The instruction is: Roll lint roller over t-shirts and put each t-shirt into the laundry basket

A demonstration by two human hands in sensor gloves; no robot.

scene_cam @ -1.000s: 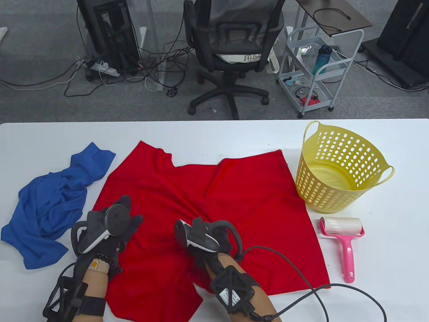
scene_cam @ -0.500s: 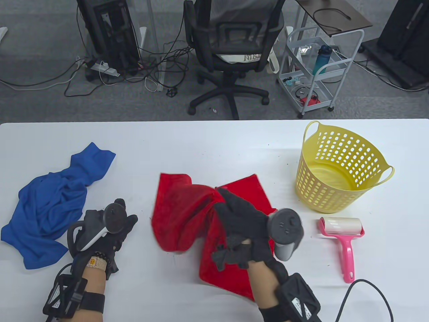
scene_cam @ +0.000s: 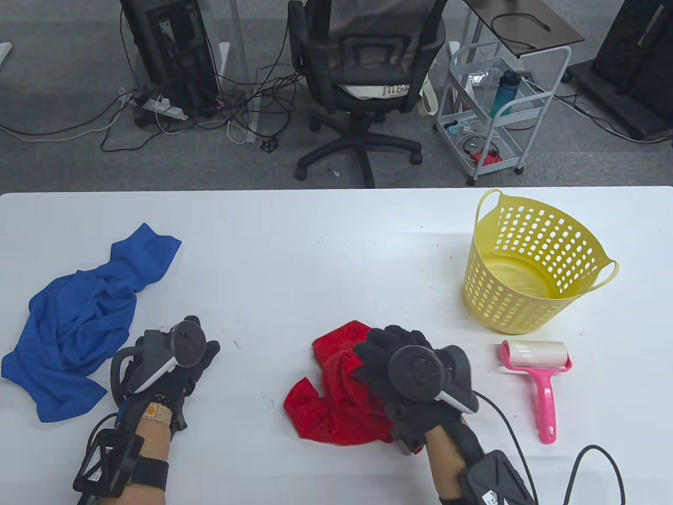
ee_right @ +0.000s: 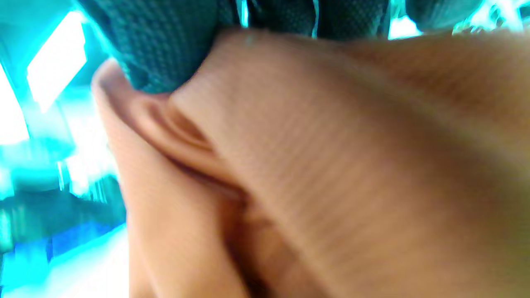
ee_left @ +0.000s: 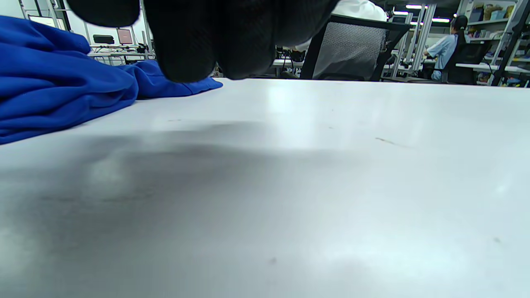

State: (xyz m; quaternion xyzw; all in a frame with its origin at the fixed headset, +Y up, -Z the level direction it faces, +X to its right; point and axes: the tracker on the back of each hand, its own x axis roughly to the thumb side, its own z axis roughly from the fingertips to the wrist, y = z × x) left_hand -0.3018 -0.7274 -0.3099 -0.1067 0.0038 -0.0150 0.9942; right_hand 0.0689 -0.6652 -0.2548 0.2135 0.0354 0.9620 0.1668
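The red t-shirt [scene_cam: 336,400] is bunched under and gripped by the right hand [scene_cam: 407,376] on the white table [scene_cam: 336,247], with cloth spilling out toward 8 o'clock of that hand, while the left hand [scene_cam: 168,363] is held flat and relaxed on the bare tabletop, grasping nothing, well apart at 9 o'clock of the shirt. The lint roller [scene_cam: 536,368] is seen at 3 o'clock of the right hand, the yellow laundry basket [scene_cam: 531,263] at 1 o'clock, and the blue t-shirt [scene_cam: 79,326] is crumpled at 10 o'clock of the left hand. Only blurred, off-colour cloth folds pressed against gloved fingers [ee_right: 174,45] are shown in the right wrist view, whereas the blue t-shirt's edge and the tabletop are shown in the left wrist view, neither basket nor roller being visible there.
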